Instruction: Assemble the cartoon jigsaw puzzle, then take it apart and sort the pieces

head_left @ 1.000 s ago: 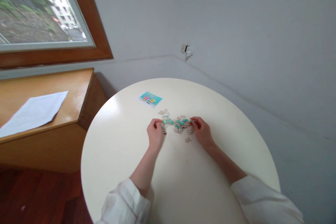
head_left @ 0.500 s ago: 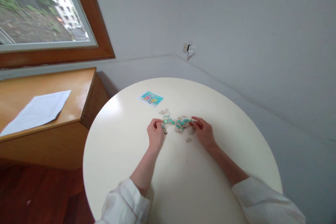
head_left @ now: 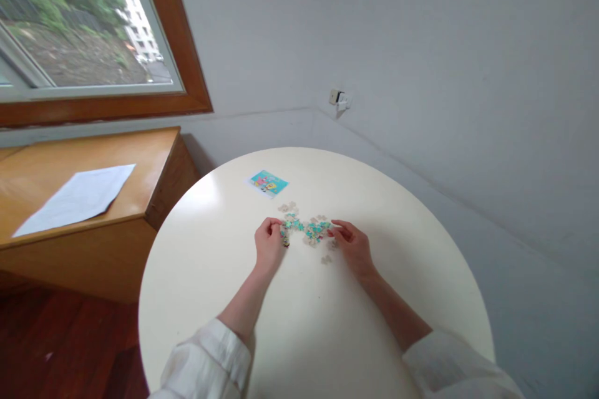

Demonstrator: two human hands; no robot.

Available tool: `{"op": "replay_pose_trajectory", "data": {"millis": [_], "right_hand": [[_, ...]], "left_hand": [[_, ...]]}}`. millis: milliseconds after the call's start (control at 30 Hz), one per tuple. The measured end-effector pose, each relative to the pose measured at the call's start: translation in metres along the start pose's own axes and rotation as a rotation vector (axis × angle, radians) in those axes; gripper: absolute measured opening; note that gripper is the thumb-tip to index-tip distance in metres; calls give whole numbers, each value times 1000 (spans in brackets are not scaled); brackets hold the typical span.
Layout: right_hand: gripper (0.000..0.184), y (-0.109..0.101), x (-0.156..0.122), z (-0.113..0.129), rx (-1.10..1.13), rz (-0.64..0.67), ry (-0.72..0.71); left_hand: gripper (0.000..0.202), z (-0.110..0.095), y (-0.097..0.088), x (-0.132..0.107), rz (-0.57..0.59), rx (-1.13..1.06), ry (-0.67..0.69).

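A loose pile of small jigsaw puzzle pieces (head_left: 314, 230), some teal-green and others pale side up, lies in the middle of the round white table (head_left: 299, 336). At the pile's left edge is my left hand (head_left: 269, 242), its fingers closed in a pinch, apparently on a puzzle piece mostly hidden by the fingertips. My right hand (head_left: 354, 249) rests at the right edge of the pile with thumb and fingers apart; no held piece shows there. Beyond the pieces lies a small picture card (head_left: 268, 183) with colourful cartoon figures on teal.
To the left stands a wooden cabinet (head_left: 159, 184) with a white sheet of paper (head_left: 77, 198) on top, below a brown-framed window (head_left: 196, 96). A wall socket with a plug (head_left: 340, 100) is on the wall behind the table.
The camera view has shifted a little, so the scene sits slightly lower. Both hands stay at the two sides of the pile, with only small finger movement.
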State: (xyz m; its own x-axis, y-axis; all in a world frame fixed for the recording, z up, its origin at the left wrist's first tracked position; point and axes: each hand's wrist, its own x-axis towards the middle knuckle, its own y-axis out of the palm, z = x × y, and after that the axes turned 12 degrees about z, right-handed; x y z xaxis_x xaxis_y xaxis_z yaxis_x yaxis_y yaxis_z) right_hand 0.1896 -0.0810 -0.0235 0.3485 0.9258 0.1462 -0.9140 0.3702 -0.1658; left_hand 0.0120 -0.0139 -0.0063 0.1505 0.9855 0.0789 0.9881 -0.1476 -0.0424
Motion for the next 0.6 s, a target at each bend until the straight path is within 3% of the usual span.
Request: {"op": "replay_pose_trajectory", "data": {"millis": [367,467,600], "right_hand": [[27,-1,0,-1,-343,108,-102],[23,-1,2,-6,-465,150,-219],[24,-1,3,-10,-605,113,-303]], "left_hand": [[14,6,-3,0,35,147,60],[16,7,-4,-2,76,299,86],[21,5,-17,-3,174,639,100]]}}
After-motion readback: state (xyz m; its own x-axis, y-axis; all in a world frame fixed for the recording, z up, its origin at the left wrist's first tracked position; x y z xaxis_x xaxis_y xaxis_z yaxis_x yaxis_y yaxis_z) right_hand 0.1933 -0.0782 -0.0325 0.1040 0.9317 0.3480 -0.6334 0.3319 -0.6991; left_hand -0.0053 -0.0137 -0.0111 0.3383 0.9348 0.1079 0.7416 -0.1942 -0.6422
